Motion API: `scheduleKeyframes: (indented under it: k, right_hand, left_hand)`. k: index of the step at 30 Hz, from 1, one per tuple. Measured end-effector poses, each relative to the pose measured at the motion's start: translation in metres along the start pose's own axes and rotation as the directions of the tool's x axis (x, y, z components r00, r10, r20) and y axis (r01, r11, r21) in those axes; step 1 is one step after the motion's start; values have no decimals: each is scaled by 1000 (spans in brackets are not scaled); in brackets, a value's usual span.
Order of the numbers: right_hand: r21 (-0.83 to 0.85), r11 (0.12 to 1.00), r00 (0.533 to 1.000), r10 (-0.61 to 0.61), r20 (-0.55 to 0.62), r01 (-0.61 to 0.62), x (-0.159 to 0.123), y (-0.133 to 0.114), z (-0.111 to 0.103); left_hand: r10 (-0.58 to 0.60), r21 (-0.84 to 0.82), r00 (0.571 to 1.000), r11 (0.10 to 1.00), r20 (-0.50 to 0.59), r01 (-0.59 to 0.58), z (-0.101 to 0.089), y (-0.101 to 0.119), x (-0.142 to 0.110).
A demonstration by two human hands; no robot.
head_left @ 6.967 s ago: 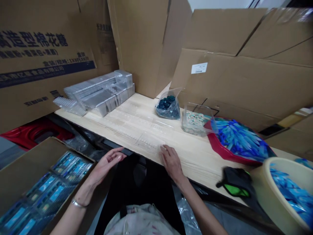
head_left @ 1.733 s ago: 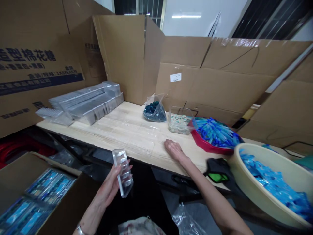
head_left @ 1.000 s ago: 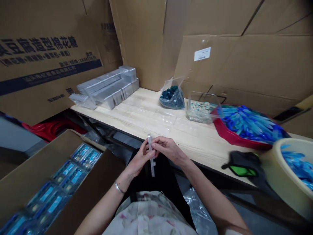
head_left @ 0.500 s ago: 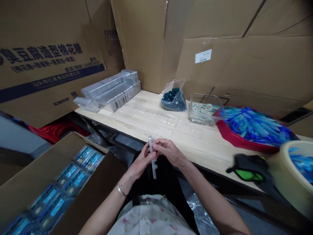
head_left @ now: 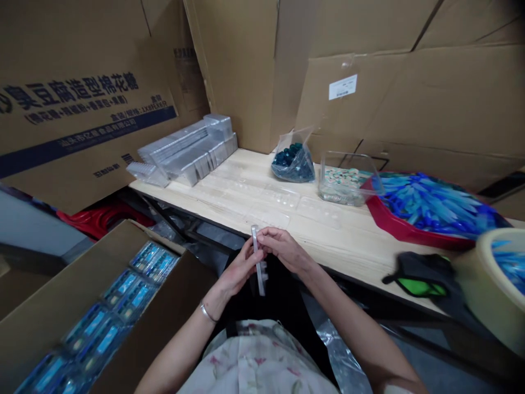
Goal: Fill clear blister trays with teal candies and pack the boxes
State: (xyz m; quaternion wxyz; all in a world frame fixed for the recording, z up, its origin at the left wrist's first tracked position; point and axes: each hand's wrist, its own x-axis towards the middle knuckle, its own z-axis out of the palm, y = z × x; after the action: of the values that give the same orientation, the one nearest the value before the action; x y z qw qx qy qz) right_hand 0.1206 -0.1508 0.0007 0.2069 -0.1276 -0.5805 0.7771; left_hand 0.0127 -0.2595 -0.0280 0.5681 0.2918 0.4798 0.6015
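Observation:
A thin clear plastic tray [head_left: 260, 278] stands nearly edge-on above my lap, in front of the table edge. My left hand [head_left: 240, 268] is closed on its left side, thumb pressed against it. The fingers of my right hand [head_left: 283, 249] are bent against the tray's upper part from the right. Small moulded bumps stick out of the tray's right face. Several similar clear plastic trays [head_left: 320, 210] lie flat on the table just beyond my hands.
Stacked clear plastic trays [head_left: 184, 150] stand at the back left. Along the back are a bag of dark teal pieces [head_left: 293, 164], a clear tub [head_left: 342, 189] and a red basin [head_left: 404, 230] of blue pieces. A cream bucket [head_left: 484, 273] stands right; a carton [head_left: 172, 279] of packs left.
The view has shifted slightly. The clear plastic tray has turned a little, so more of its bumps show. Both hands keep their grip on it.

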Motion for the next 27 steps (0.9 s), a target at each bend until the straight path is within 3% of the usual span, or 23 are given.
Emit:
scheduleKeyframes:
  k: [14,21,27]
  right_hand:
    - [81,997,1000,-5,-14,6,4,7,-1]
    - [64,998,999,7,-47,-4,6,9,-1]
    - [99,995,996,-1,-86,9,9,6,0]
  left_hand:
    - [10,75,1000,997,-6,-9,-3,-2,1]
    - [-23,45,999,999,-30,25,-5,-6,3]
    - [-12,-79,1000,997,-17,11,-1,-3,0]
